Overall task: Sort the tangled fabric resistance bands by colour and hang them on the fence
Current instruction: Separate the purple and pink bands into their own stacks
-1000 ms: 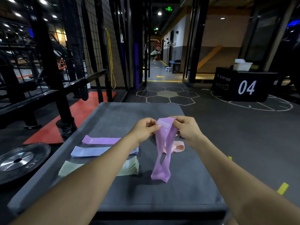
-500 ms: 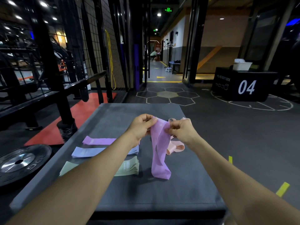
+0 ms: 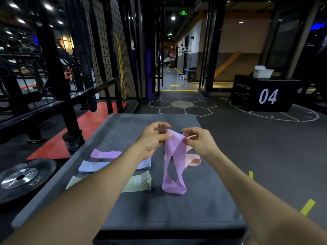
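Above the middle of the desk, your fingers pinch the top edge of a purple band: your left hand grasps it from the left with thumb and forefinger, and your right hand grasps it at the right corner, its other fingers curled loosely. The band hangs down from that grip as a twisted loop, its lower fold touching or just above the desk surface; which of the two cannot be told. Just behind it, under your right hand, a pink band lies bunched on the desk, and one thin strand of it rises toward your right fingertips. To the left, partly hidden by your left forearm, three sorted lots lie flat in a column: a second purple band farthest from you, a pale blue stack in the middle, and a pale green stack nearest. Beyond the desk on the left stands the black wire fence, with a yellow band hanging on it. A weight plate lies on the floor at the left.
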`<move>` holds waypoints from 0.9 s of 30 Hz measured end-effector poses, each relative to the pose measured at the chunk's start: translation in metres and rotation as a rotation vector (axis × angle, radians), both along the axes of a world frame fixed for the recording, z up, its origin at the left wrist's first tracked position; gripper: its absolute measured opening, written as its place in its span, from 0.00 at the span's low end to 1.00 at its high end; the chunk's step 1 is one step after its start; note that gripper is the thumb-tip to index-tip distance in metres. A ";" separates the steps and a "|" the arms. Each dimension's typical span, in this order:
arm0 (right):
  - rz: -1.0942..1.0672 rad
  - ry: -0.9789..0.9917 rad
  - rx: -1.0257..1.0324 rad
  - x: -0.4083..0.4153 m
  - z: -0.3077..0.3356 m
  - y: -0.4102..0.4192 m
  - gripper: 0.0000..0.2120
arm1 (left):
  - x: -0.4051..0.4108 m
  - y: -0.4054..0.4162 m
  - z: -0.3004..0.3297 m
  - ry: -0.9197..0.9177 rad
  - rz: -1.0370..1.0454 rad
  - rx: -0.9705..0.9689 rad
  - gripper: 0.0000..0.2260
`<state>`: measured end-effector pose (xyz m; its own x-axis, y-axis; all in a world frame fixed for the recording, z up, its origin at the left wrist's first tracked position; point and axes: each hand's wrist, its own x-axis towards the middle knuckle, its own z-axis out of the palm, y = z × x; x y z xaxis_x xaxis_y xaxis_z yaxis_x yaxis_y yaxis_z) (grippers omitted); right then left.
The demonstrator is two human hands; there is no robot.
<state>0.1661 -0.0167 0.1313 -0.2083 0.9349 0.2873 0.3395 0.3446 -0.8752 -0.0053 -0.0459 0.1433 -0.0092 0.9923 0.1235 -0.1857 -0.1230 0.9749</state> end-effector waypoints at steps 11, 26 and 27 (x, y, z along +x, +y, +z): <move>0.090 0.011 0.091 -0.011 0.015 -0.013 0.08 | 0.009 0.006 0.001 -0.031 0.077 0.043 0.10; -0.005 0.125 0.072 -0.010 0.021 -0.005 0.03 | 0.007 0.007 -0.010 0.480 -0.009 0.034 0.05; -0.022 0.164 0.058 -0.010 0.020 -0.004 0.04 | 0.009 0.008 -0.010 0.506 -0.005 0.030 0.04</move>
